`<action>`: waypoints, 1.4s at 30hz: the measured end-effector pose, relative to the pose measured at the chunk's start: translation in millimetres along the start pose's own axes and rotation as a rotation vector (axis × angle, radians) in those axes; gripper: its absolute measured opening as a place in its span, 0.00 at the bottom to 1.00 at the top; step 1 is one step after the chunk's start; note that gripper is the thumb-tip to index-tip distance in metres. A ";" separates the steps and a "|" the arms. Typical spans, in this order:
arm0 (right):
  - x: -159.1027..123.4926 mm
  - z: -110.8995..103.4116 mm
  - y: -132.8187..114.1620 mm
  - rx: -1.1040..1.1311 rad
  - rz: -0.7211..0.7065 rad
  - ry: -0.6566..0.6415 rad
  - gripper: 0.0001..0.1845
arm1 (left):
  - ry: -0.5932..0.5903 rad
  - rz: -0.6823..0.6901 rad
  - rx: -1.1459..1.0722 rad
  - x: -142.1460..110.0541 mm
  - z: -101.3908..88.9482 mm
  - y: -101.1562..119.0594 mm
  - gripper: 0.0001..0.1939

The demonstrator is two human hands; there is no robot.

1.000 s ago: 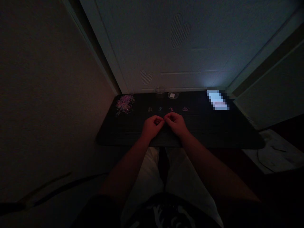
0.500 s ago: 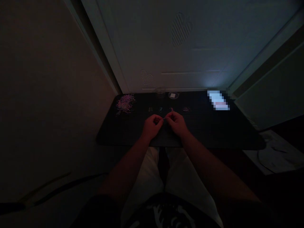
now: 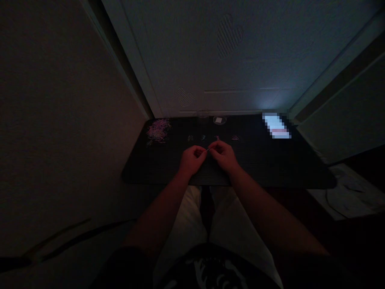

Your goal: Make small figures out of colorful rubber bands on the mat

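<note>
Over the dark table, my left hand (image 3: pixel 192 159) and my right hand (image 3: pixel 223 154) meet almost fingertip to fingertip. Both are closed in a pinch on one small thin pale piece (image 3: pixel 207 149), too small and dim to name. Just beyond the fingers lies a row of little clusters of thin pieces: a pale one (image 3: pixel 190 138), a bluish one (image 3: pixel 203 137), a pink one (image 3: pixel 217 137) and a pinkish one (image 3: pixel 235 137). A larger loose heap of thin pink, purple and pale pieces (image 3: pixel 159 130) lies at the table's far left.
A clear round container (image 3: pixel 203 114) and a clear round lid-like dish (image 3: pixel 224 120) with a white square stand at the back of the black table (image 3: pixel 270 168). A lit, blurred-out screen (image 3: pixel 276 126) glows at back right. Behind rises a white panel with hearts (image 3: pixel 180 60).
Both hands keep nearly the same place and pinch. The thin piece shows slightly more between the fingertips; the table things have not moved.
</note>
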State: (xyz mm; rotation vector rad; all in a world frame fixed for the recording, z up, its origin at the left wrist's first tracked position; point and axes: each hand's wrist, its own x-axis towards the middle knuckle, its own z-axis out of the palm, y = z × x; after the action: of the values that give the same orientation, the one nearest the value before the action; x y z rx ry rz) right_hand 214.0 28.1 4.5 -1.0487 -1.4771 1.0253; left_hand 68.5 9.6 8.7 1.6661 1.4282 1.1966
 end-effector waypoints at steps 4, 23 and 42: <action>0.8 0.0 1.9 -0.020 -0.010 0.007 0.05 | -0.007 -0.002 -0.010 0.1 0.3 -0.5 0.07; -0.1 -0.3 1.2 -0.006 -0.006 -0.015 0.06 | -0.030 0.004 0.016 0.3 -0.6 0.0 0.08; 5.3 -10.1 12.8 0.152 0.022 0.449 0.07 | -0.103 0.037 0.075 -0.5 -0.2 1.9 0.08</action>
State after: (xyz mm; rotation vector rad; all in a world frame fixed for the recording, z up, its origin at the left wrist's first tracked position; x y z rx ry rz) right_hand 224.6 37.4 -5.2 -1.1010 -1.0107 0.8343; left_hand 69.1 8.7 10.3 1.7860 1.3994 1.0724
